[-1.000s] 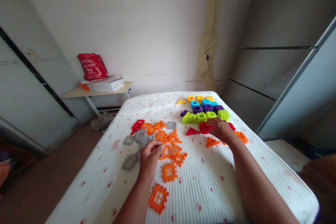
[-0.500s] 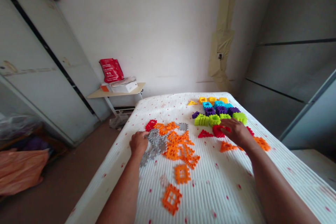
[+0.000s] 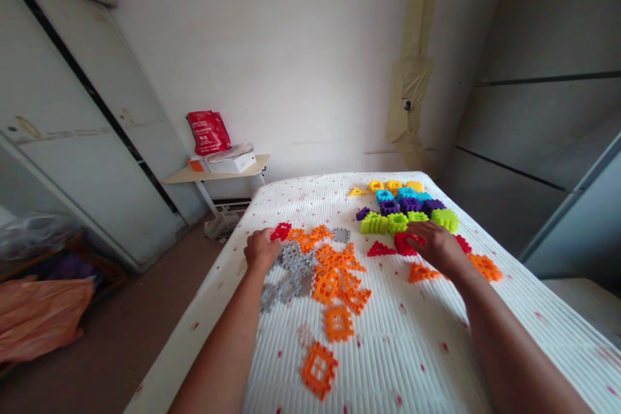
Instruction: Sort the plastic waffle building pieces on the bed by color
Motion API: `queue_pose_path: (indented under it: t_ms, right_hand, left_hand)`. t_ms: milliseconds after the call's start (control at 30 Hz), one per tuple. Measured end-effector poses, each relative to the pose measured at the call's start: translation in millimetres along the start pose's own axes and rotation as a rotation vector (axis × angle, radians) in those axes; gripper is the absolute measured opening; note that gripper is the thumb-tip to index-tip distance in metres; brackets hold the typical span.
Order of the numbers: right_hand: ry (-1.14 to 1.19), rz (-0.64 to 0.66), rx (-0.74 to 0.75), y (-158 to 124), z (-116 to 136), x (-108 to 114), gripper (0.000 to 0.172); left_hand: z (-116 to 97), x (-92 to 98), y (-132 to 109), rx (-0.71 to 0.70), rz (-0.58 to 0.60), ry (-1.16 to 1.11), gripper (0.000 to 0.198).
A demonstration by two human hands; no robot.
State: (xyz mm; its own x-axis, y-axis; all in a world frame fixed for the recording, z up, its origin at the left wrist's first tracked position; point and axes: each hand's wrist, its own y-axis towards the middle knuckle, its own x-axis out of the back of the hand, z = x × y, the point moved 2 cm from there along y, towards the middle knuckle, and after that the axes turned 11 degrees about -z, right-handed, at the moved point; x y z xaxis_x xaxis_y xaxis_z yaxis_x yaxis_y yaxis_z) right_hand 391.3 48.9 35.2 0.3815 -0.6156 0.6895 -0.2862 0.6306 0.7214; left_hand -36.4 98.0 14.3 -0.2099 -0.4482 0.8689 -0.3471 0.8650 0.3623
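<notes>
My left hand (image 3: 262,250) is at the left pile, its fingers closed at the near edge of a red interlocking block piece (image 3: 281,231). Beside it lie grey interlocking pieces (image 3: 294,257), some overlapping, and a heap of orange interlocking pieces (image 3: 334,272). On the right, my right hand (image 3: 433,243) has its fingers closed on a red block (image 3: 405,243) standing in the row of red pieces; the palm hides part of that row. A flat red triangle piece (image 3: 381,249) lies left of it.
Behind my right hand stand rows of green (image 3: 397,223), purple (image 3: 410,206), blue (image 3: 405,193) and yellow blocks (image 3: 393,185). Orange pieces (image 3: 486,268) lie nearer. Two orange square pieces (image 3: 319,369) lie in front. A side table (image 3: 223,174) holds a red bag (image 3: 208,132).
My left hand has moved from the grey pieces up to the red piece, and the grey pieces have shifted and spread. My right hand stays at the red block.
</notes>
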Motion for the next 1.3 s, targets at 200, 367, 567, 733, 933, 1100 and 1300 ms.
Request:
queue_pose_path:
  t_ms: [200, 367, 567, 733, 933, 1100, 1300]
  right_hand:
    - [0.045, -0.003, 0.016, 1, 4, 0, 0.020]
    - [0.053, -0.019, 0.043, -1, 3, -3, 0.020]
    - [0.085, -0.008, 0.028, 0, 3, -1, 0.021]
    - [0.068, -0.018, 0.026, 0, 5, 0, 0.020]
    - [0.076, -0.010, 0.016, 0, 7, 1, 0.021]
    - [0.083, 0.008, 0.002, 1, 11, 0, 0.021]
    - [0.123, 0.087, -0.020, 7, 29, 1, 0.025]
  left_hand:
    - [-15, -21.9, 29, -0.024, 0.189, 0.053, 0.067]
    - [-21, -31.9, 48, -0.043, 0.311, 0.035, 0.057]
    - [-17, -34.1, 50, 0.035, 0.266, -0.113, 0.048]
    - [-1, -26.5, 45, 0.164, 0.251, -0.417, 0.036]
    - [16, 1.8, 31, 0.277, 0.293, -0.837, 0.042]
    - [7, 22.9, -2, 0.253, 0.426, -1.085, 0.054]
    - [-20, 30.6, -36, 0.119, 0.500, -1.063, 0.055]
